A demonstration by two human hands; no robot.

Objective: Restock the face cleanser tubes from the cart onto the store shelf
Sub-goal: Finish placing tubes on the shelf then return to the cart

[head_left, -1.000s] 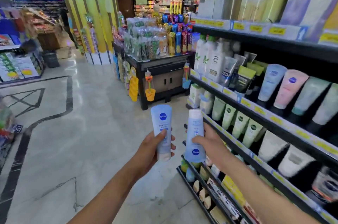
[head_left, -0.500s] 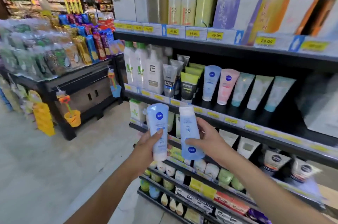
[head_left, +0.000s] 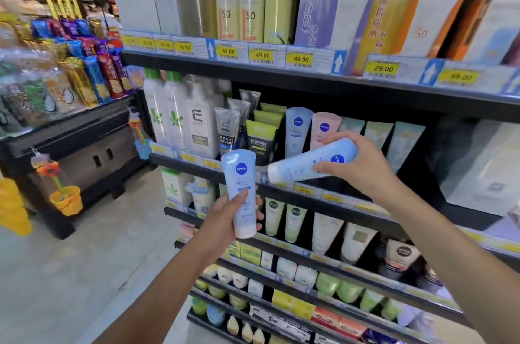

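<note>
Two tubes are held up in front of the shelf point(head_left: 346, 203)

One upright tube point(head_left: 240, 180) is gripped by the left hand point(head_left: 225, 220), with its cap down. One tipped tube point(head_left: 304, 165) is gripped near its far end by the right hand point(head_left: 363, 166). It is laid almost flat, its long side runs left to right, and its cap end is pointed left. A standing blue tube point(head_left: 297, 130) of the same kind is seen just behind it, near the front edge of the shelf and beside a pink tube point(head_left: 323, 127). That spot is nearer the right hand, so the tipped tube would likely be turned cap down and put in first.
</note>
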